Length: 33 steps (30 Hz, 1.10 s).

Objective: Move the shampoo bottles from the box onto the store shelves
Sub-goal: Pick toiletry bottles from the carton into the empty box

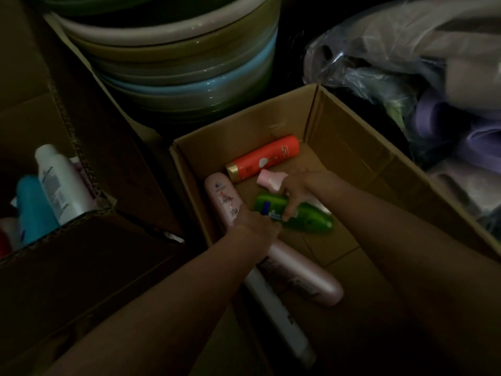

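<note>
Inside box (352,137) — green bottle (311,217), red bottle (267,156).

Floor hidden in dark; on it open cardboard box (352,137), second carton (67,240), stacked basins (173,63).

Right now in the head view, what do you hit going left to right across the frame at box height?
blue bottle → white bottle → long pink bottle → left hand → green bottle → plastic-wrapped bundle. The right hand overlaps the green bottle, so it is left out.
</note>
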Motion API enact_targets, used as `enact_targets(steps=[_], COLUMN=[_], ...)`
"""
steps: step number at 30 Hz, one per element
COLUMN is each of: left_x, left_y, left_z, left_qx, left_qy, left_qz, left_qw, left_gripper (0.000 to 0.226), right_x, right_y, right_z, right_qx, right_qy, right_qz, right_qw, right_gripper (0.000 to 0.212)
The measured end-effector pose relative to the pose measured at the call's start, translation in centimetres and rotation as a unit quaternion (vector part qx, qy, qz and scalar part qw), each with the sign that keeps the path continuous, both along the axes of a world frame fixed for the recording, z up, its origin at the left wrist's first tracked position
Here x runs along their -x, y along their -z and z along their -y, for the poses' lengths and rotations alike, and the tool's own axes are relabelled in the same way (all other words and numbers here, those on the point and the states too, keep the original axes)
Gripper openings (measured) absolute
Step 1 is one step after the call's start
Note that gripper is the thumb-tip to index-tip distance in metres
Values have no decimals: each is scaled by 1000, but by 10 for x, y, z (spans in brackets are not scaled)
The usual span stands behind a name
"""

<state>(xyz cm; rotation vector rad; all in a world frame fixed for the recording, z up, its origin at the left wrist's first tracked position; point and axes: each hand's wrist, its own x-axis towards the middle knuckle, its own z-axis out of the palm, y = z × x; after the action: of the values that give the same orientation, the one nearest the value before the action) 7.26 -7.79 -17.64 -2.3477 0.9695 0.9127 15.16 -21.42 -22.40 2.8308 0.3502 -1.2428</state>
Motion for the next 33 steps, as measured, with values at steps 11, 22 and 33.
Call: enact_targets(steps=[11, 22, 33], left_x=[11, -20, -58], left_y=[-74, -234, -386], left_z=[-2, -34, -263], left_qx=[9, 213, 422], left_qy=[61, 54, -271], left_qz=[47, 163, 214], left_qw=[997, 962, 838], left_gripper=[58, 45, 30], right_x=[103, 69, 40], right_y=[16, -186, -374], right_z=[32, -6, -195], right_qx=[-227, -459, -616], right_qy=[352, 364, 153], right_qz=[88, 378, 389], right_qw=[904, 717, 668], right_gripper=[62, 42, 40])
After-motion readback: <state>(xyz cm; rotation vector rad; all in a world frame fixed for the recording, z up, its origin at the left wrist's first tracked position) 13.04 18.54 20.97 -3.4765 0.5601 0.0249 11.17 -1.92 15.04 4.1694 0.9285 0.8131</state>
